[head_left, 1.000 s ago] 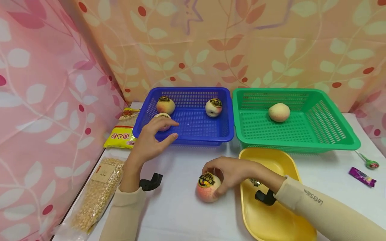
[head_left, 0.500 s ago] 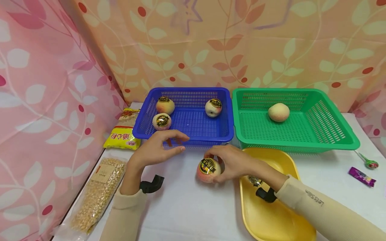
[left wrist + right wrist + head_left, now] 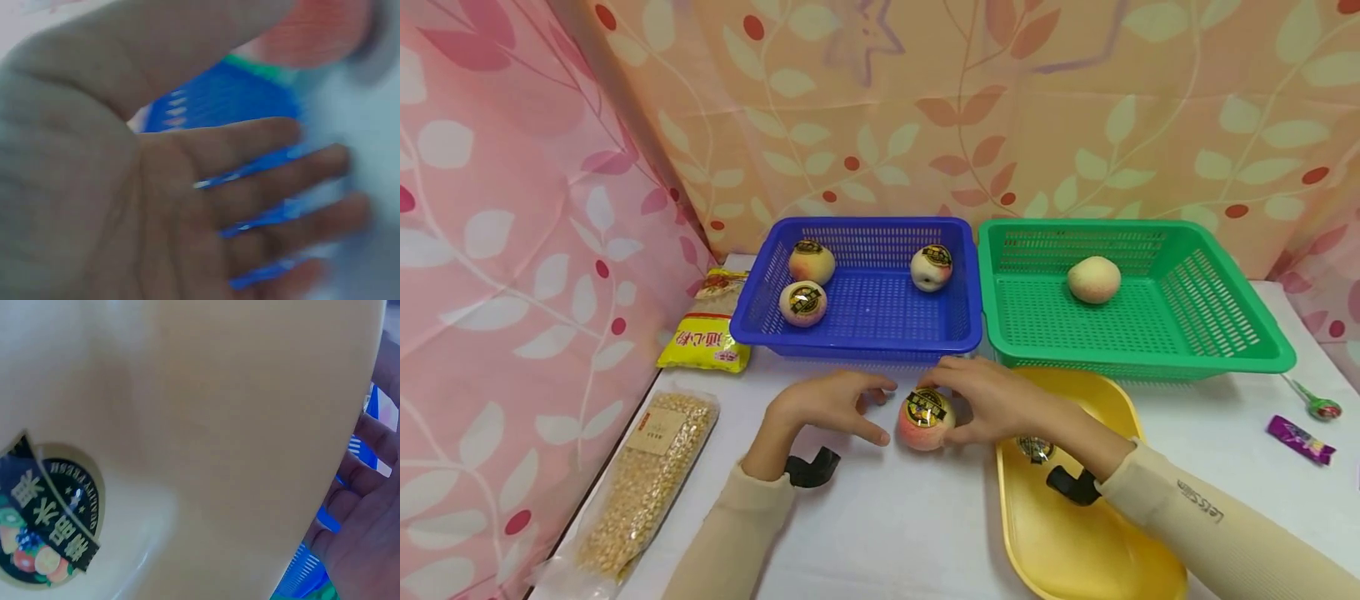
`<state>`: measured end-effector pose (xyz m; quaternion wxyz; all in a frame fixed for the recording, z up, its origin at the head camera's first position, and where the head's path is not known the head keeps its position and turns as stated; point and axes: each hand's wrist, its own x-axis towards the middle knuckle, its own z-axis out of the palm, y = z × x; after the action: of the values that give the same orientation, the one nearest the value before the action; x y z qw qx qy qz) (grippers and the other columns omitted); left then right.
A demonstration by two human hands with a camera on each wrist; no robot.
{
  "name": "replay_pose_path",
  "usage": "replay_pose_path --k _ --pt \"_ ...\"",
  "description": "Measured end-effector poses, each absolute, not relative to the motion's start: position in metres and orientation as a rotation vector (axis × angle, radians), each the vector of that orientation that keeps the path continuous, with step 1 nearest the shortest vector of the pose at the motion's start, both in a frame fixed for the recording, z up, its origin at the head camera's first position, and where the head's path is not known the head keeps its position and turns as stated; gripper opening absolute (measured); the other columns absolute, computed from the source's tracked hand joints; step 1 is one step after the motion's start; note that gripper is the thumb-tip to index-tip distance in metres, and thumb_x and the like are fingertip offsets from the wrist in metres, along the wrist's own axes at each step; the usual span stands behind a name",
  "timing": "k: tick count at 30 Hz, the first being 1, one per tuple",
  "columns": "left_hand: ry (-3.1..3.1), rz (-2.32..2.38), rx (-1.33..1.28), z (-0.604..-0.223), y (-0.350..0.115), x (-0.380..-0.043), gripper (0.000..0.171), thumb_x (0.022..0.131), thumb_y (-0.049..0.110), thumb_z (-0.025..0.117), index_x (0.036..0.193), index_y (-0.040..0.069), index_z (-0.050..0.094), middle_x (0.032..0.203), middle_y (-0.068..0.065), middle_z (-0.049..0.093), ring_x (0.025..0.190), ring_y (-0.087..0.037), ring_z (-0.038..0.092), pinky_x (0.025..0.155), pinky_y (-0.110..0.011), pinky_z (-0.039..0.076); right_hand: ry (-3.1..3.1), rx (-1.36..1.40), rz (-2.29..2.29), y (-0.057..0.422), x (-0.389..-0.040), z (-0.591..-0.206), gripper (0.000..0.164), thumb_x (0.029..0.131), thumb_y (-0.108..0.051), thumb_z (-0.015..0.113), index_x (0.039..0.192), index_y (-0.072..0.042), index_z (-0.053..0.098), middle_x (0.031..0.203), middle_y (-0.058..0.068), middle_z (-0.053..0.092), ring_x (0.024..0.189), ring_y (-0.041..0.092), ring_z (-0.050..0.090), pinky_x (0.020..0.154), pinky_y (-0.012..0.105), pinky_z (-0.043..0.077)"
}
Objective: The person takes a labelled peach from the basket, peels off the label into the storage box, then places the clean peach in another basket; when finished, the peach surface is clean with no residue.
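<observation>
A pinkish peach with a black-and-gold fruit sticker [image 3: 927, 421] is on the white table in front of the blue basket [image 3: 857, 343]. My right hand [image 3: 1000, 404] grips it from the right, thumb at the near side and fingers over the far side. To its left, my left hand [image 3: 831, 404] has thumb and fingers spread, with a small gap to the fruit. The left wrist view is blurred; there the left palm [image 3: 169, 212] lies below the pink peach [image 3: 315, 31]. Two peaches sit at the left inside the blue basket, and another peach [image 3: 931, 268] at its right.
A green basket [image 3: 1142, 360] holding one peach [image 3: 1093, 280] stands at back right. Beneath my right forearm lies a yellow tray [image 3: 1075, 533] with a fruit sticker [image 3: 47, 515] in it. Food bags [image 3: 703, 337] line the left; a lollipop [image 3: 1324, 408] and purple packet [image 3: 1302, 440] lie right.
My left hand has come away from the blue basket, moving right and nearer toward the peach. The right hand has moved the peach slightly away from me, its sticker turning upward.
</observation>
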<state>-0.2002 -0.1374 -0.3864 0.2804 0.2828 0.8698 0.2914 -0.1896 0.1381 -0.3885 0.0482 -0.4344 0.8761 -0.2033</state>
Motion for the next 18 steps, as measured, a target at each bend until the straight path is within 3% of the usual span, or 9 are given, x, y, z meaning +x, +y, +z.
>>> replay_pose_path --k 7,10,15,18 --pt "2.267 0.978 0.882 -0.421 -0.120 -0.213 0.073 0.074 0.030 0.092 0.137 0.011 0.060 0.122 0.000 0.067 0.107 -0.021 0.059 0.096 -0.035 0.049 2.653 -1.342 -0.655 0.143 -0.187 -0.386 0.062 0.076 -0.031 0.089 0.131 -0.016 0.064 0.123 -0.001 0.064 0.107 0.018 0.062 0.096 0.041 0.052" --pt "2.260 0.996 0.873 -0.427 -0.115 -0.214 0.069 0.074 0.032 0.092 0.133 0.013 0.063 0.121 0.003 0.067 0.108 -0.018 0.058 0.097 -0.033 0.048 2.629 -1.336 -0.700 0.147 -0.186 -0.386 0.058 0.080 -0.030 0.086 0.131 -0.014 0.063 0.118 -0.001 0.063 0.099 0.018 0.061 0.089 0.036 0.053" --pt "2.228 1.036 0.868 -0.431 -0.109 -0.215 0.065 0.075 0.031 0.091 0.132 0.015 0.064 0.124 0.004 0.068 0.110 -0.014 0.058 0.100 -0.032 0.048 2.539 -1.281 -0.892 0.151 -0.186 -0.386 0.033 0.095 -0.028 0.073 0.124 -0.014 0.067 0.110 -0.004 0.064 0.089 0.012 0.057 0.077 0.032 0.054" --pt "2.208 1.045 0.897 -0.433 -0.106 -0.215 0.066 0.076 0.029 0.091 0.134 0.015 0.063 0.128 0.005 0.067 0.112 -0.011 0.058 0.102 -0.030 0.048 2.516 -1.275 -0.967 0.150 -0.188 -0.386 0.020 0.098 -0.023 0.068 0.116 -0.014 0.071 0.105 -0.004 0.066 0.086 0.007 0.055 0.075 0.032 0.054"
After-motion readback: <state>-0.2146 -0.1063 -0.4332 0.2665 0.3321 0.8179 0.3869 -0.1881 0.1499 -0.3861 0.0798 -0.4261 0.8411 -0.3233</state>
